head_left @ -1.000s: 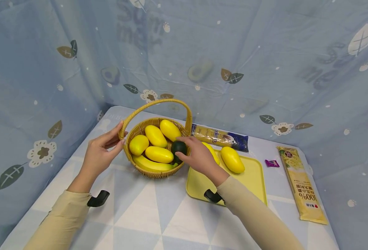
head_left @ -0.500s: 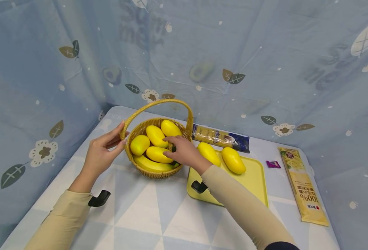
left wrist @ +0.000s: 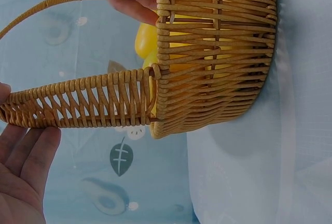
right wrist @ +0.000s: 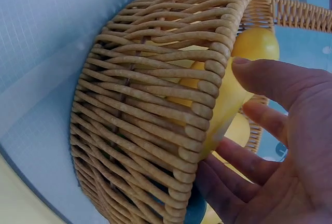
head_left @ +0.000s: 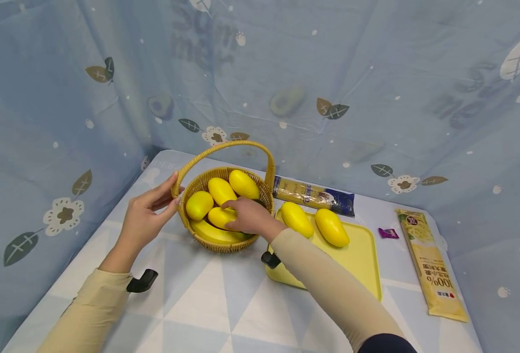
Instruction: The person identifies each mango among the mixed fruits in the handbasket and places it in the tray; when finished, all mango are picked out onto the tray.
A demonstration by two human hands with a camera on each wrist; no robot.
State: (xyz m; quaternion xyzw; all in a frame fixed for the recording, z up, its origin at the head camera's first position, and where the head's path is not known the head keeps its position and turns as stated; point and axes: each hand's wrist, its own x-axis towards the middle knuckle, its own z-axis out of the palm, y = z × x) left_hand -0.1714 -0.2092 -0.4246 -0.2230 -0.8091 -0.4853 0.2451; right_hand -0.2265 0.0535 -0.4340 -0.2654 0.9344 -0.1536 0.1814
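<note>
In the head view my left hand pinches the side of the handle of a wicker basket between thumb and fingers. Inside the basket my right hand has its thumb and fingers on either side of a yellow mango. Several other yellow mangoes lie behind and left of it. A banana curves along the near inner wall. Largely hidden under the right hand is a dark green round fruit, seen in part in the right wrist view.
Right of the basket, a yellow tray bears two mangoes. Behind it lies a blue-and-gold pasta packet. Farther right are a purple wrapped candy and a long yellow noodle packet. Patterned cloth walls enclose the table.
My right hand has moved left from the dark green fruit to the mango in the middle front of the basket. My left hand has kept its hold on the handle.
</note>
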